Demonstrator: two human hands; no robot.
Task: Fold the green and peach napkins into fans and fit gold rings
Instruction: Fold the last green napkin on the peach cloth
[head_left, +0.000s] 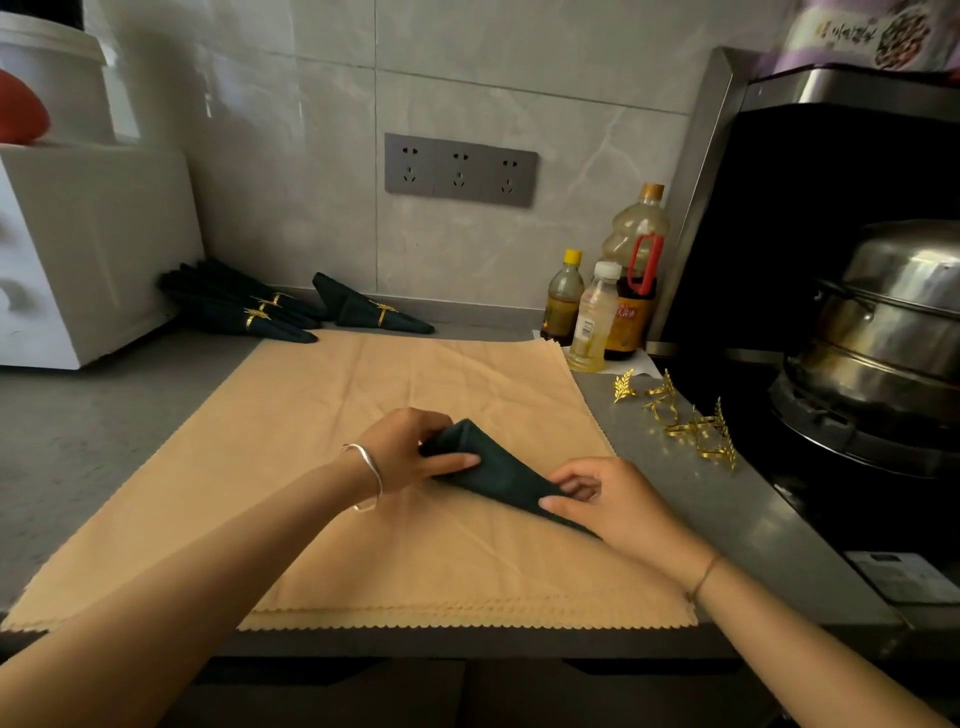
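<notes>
Dark green cotton-like cloth is the piece in hand. The green napkin (498, 480), gathered into a long tapering wedge, is laid on top of the peach napkins (363, 415). These are stacked flat on the grey table (104, 426) with their zigzag edges showing at the near side.

Taken from the middle of that stack, the wedge is found at about 5 o'clock, its wide end toward 10 and its narrow end toward 4. The wide end is pinched by the left grip (410, 452), thumb below and fingers curled over the fold. The narrow end is pinched by the right grip (608, 504), fingertips pressed on the cloth with the thumb tucked under.

The gold rings (696, 426), leaf-shaped and loosely piled, are seen at 3 o'clock on the bare table, well apart from both grips. Finished green fans (244, 306), already ringed, are laid at 10 to 11 o'clock against the wall, with another (369, 309) at 12. Bottles (597, 317) are stood at 1 o'clock.

The napkin is judged light, soft and limp, so the pleats are likely to spring open if either end is let go. It is best held by the narrow end, pleats squeezed flat together, so that a ring can be slid on from the tip. The rings are judged thin, stiff and easily bent.
</notes>
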